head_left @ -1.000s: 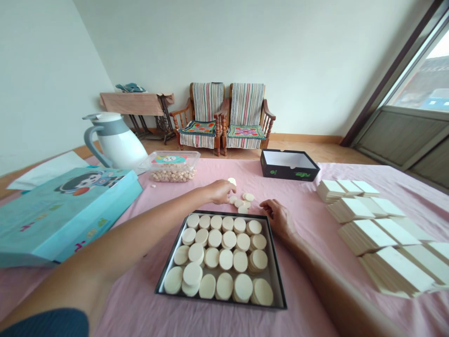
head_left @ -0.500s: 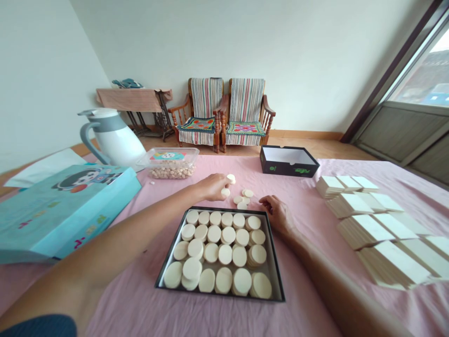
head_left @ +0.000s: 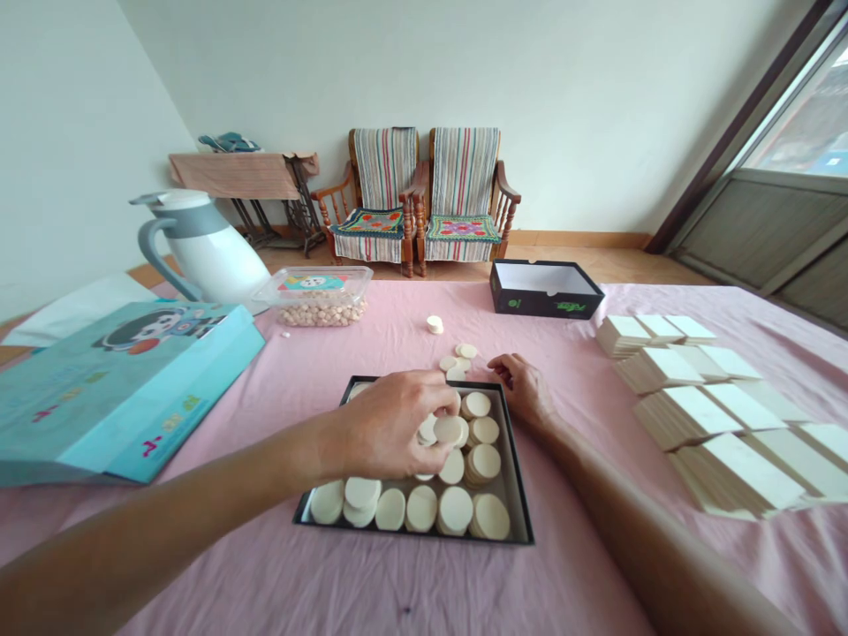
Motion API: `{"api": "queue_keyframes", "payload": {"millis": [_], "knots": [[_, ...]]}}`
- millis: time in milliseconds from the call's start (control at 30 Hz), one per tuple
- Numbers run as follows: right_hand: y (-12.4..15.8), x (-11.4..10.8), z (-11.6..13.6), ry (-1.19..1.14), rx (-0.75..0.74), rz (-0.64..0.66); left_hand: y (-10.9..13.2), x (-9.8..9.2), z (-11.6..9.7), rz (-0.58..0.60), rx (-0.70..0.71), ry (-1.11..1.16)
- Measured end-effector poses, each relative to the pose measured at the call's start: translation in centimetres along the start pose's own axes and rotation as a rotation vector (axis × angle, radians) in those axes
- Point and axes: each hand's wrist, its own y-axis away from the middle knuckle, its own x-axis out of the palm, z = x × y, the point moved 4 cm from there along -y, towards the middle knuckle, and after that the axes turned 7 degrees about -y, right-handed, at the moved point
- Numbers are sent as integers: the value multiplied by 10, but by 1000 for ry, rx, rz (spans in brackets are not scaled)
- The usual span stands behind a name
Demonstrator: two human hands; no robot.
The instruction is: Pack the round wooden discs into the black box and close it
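The left hand point(head_left: 390, 424) curls over the black tray point(head_left: 511, 468), its fingertips point(head_left: 442, 405) among the discs; whether it grips one is hidden. The right hand point(head_left: 523, 389) rests relaxed and open on the pink cloth point(head_left: 199, 565), just beside the tray's rim. Smooth, flat, round cream discs point(head_left: 421, 509) lie overlapping and in short stacks inside the tray. A few loose discs point(head_left: 457, 362) sit on the cloth just beyond it, and one point(head_left: 435, 325) sits farther off.
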Motion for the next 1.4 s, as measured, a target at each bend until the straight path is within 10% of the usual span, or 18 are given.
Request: {"api": "queue_keyframes", "payload": {"millis": [333,1067,1400], "knots": [[0,1,-1,-12,17,7,40,18,-9,118,-98,-141],[0,0,2,-1,14,5,17,26,-17,16,28,-152],[0,1,0,-5,17,11,-37,4,47,-110,-97,-152]]}}
